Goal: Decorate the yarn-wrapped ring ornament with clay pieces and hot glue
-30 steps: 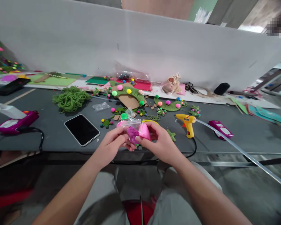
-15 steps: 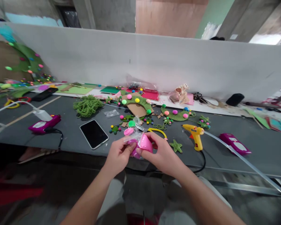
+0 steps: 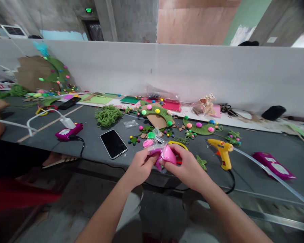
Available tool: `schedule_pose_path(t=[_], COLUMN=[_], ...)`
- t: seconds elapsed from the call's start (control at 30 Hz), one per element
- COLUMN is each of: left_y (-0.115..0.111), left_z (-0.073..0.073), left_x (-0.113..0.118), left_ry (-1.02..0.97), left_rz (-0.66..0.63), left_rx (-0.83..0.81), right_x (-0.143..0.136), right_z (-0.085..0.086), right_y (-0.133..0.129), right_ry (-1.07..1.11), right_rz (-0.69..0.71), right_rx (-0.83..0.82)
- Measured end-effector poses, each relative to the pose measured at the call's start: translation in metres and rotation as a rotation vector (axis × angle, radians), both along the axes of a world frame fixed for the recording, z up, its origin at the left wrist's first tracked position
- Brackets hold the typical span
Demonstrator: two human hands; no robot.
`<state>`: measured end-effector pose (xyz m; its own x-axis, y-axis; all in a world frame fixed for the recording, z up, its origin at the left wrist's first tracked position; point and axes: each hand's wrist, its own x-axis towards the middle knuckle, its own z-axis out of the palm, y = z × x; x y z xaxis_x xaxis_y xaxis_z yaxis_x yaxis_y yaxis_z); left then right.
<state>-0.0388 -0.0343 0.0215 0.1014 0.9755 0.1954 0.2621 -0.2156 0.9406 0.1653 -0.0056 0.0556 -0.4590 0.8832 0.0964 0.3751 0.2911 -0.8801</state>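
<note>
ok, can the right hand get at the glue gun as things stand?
Likely yes: the glue gun lies just right of the right hand, with only a low green star between. It holds a pink packet, though, so that grip probably must open first.

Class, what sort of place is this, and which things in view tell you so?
Probably a craft workshop: a yellow glue gun, a heap of green yarn and a green wreath piece with coloured balls share the long grey table.

Both hands (image 3: 187, 165) on a pink and purple packet (image 3: 169, 155), yellow glue gun (image 3: 224, 153) nearby on the grey table (image 3: 91, 140).
</note>
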Motion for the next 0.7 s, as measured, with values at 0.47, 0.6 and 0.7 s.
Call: schedule_pose_path(t=[0.47,0.6,0.7], left_y=[0.007,0.005,0.004], left_z=[-0.015,-0.010,-0.003], left_x=[0.007,0.008,0.012], left_ry=[-0.027,0.025,0.036], left_rz=[0.151,0.122,0.076], left_rx=[-0.072,-0.089,-0.094], right_x=[0.001,0.010,0.018], right_z=[0.002,0.001,-0.001], right_y=[-0.003,-0.002,-0.001], right_ry=[-0.048,-0.083,-0.062], right_rz=[0.083,0.083,0.065], right_rx=[-0.026,-0.025,-0.016])
